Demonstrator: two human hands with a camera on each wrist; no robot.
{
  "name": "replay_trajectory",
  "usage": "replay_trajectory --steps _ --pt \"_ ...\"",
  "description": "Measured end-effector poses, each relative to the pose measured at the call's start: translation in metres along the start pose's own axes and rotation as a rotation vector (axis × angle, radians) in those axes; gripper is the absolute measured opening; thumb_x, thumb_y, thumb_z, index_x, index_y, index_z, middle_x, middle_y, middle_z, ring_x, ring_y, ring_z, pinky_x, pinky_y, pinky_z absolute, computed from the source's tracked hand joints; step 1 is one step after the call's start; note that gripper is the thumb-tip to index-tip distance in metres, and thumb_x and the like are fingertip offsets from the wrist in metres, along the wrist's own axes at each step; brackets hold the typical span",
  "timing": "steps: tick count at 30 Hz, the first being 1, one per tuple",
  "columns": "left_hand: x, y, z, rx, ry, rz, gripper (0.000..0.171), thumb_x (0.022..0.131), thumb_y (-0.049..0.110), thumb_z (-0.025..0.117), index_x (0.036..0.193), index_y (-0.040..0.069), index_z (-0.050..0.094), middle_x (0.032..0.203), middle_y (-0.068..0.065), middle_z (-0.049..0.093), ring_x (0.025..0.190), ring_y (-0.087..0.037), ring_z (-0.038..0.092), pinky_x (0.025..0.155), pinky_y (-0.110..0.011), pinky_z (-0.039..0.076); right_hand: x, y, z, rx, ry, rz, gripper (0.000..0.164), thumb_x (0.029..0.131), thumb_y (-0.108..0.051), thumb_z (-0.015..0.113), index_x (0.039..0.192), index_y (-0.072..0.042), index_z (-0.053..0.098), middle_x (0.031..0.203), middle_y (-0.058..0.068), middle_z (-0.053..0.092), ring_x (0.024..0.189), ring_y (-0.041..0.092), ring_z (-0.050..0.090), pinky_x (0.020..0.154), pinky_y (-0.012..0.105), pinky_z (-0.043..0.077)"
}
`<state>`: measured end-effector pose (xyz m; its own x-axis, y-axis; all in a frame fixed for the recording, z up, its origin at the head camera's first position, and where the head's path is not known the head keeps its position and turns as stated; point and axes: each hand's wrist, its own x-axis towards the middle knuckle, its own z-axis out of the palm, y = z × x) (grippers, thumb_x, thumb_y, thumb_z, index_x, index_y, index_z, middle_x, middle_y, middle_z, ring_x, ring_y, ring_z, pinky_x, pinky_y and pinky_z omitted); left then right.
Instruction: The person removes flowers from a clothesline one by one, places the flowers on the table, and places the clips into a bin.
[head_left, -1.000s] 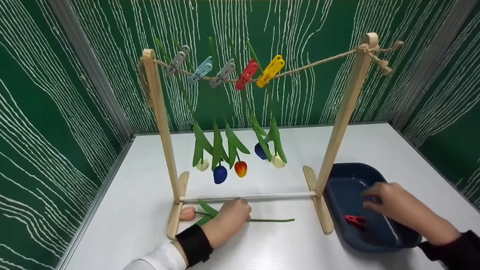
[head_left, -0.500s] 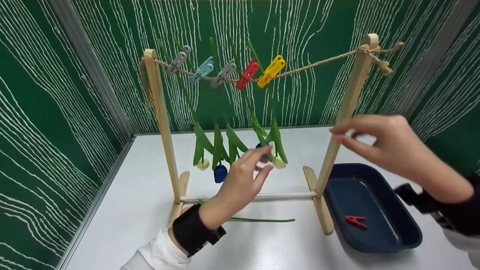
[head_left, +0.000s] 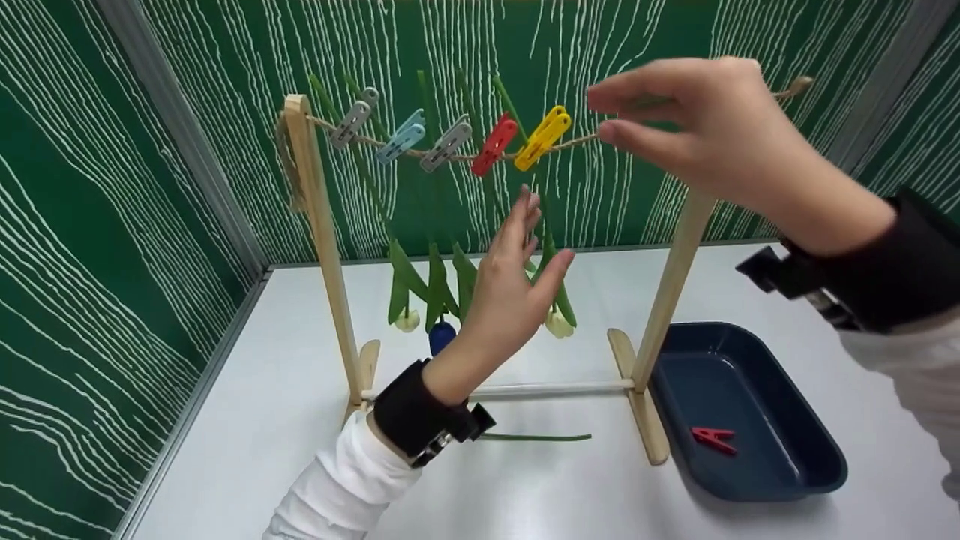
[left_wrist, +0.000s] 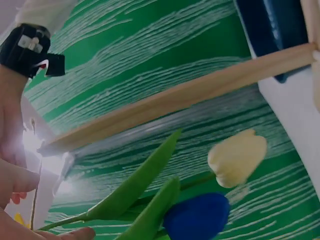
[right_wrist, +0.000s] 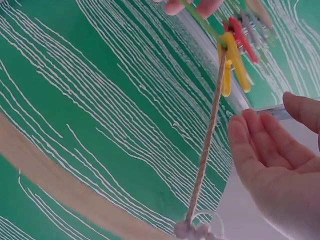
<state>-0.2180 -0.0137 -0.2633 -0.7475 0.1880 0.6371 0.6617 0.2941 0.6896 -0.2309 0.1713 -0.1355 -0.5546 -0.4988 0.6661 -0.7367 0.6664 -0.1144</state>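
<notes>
Hanging near two hands (head_left: 506, 289) (head_left: 705, 124): five pegs (head_left: 446, 146), seemingly five tulips (head_left: 442, 337).

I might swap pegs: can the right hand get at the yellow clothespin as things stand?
Probably yes: the right hand is near the yellow clothespin, thumb and fingertips apart with nothing visible between them. Only bare rope shows across the gap; the left hand is lower.

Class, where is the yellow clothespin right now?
In the head view, the yellow clothespin is clipped on the rope, just right of a red clothespin and left of the right hand.
</notes>
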Motion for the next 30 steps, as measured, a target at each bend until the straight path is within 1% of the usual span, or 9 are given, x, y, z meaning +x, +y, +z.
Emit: replay_trajectory --steps 3,6,9,13,15,17,24,26,30 --pt "0.009 -0.001 0.002 -0.040 0.021 -0.061 0.067 0.085 0.018 0.057 0.140 0.009 0.018 0.135 -0.006 0.037 0.119 -0.008 0.039 0.091 -0.016 0.035 0.013 0.001 0.005 -0.010 -0.059 0.062 0.037 0.082 -0.036 0.057 0.117 -0.025 0.056 0.110 -0.009 0.058 0.099 0.002 0.055 0.079 0.016 0.044" --pt "0.016 -0.004 0.003 -0.080 0.071 -0.084 0.059 0.084 0.015 0.057 0.136 0.010 0.030 0.126 -0.004 0.049 0.111 -0.006 0.048 0.086 -0.015 0.039 0.025 0.000 0.009 -0.039 -0.130 0.091 0.041 0.082 -0.039 0.054 0.119 -0.021 0.056 0.109 -0.003 0.059 0.098 0.008 0.058 0.078 0.022 0.046" --pt "0.022 -0.008 0.005 -0.098 0.131 -0.076 0.045 0.082 0.015 0.059 0.125 0.008 0.046 0.110 0.000 0.060 0.097 -0.003 0.056 0.081 -0.015 0.043 0.035 -0.003 0.011 -0.044 -0.217 0.110 0.044 0.084 -0.040 0.051 0.120 -0.017 0.055 0.108 0.004 0.060 0.094 0.015 0.059 0.077 0.027 0.048" --pt "0.027 -0.014 0.008 -0.106 0.173 -0.034 0.028 0.081 0.016 0.060 0.107 0.007 0.059 0.091 0.001 0.066 0.080 -0.002 0.060 0.074 -0.015 0.047 0.040 -0.004 0.012 -0.049 -0.283 0.095 0.043 0.085 -0.040 0.049 0.116 -0.011 0.058 0.098 0.007 0.063 0.082 0.015 0.058 0.069 0.019 0.048" --pt "0.028 -0.015 0.009 -0.109 0.171 -0.022 0.024 0.081 0.017 0.060 0.103 0.007 0.061 0.088 0.001 0.066 0.076 -0.002 0.061 0.071 -0.015 0.047 0.041 -0.004 0.012 -0.042 -0.291 0.098 0.042 0.085 -0.040 0.050 0.112 -0.010 0.061 0.093 0.006 0.063 0.076 0.014 0.056 0.064 0.013 0.045" --pt "0.028 -0.015 0.010 -0.106 0.165 -0.018 0.022 0.081 0.017 0.059 0.100 0.007 0.062 0.087 0.001 0.066 0.074 -0.003 0.061 0.070 -0.015 0.048 0.041 -0.003 0.012 -0.019 -0.300 0.122 0.042 0.084 -0.041 0.050 0.109 -0.010 0.063 0.091 0.005 0.064 0.074 0.012 0.056 0.061 0.010 0.042" --pt "0.028 -0.015 0.009 -0.102 0.159 -0.007 0.019 0.082 0.012 0.058 0.099 0.005 0.063 0.087 -0.001 0.066 0.074 -0.004 0.062 0.070 -0.015 0.048 0.040 -0.005 0.012 0.083 -0.309 0.249 0.042 0.082 -0.043 0.054 0.109 -0.012 0.063 0.093 0.003 0.064 0.076 0.011 0.054 0.065 0.011 0.044" --pt "0.027 -0.012 0.008 -0.097 0.161 -0.006 0.018 0.082 0.010 0.058 0.099 0.003 0.062 0.087 -0.004 0.066 0.074 -0.006 0.062 0.069 -0.015 0.048 0.041 -0.006 0.012 0.102 -0.298 0.272 0.042 0.080 -0.043 0.055 0.108 -0.013 0.063 0.092 0.003 0.064 0.077 0.012 0.053 0.067 0.012 0.045" --pt "0.023 0.005 0.002 -0.085 0.162 -0.005 0.017 0.082 0.005 0.057 0.098 -0.001 0.062 0.087 -0.009 0.066 0.075 -0.010 0.063 0.070 -0.015 0.048 0.040 -0.007 0.013 0.118 -0.262 0.271 0.040 0.080 -0.042 0.057 0.106 -0.013 0.065 0.091 0.002 0.065 0.077 0.011 0.054 0.068 0.013 0.046"
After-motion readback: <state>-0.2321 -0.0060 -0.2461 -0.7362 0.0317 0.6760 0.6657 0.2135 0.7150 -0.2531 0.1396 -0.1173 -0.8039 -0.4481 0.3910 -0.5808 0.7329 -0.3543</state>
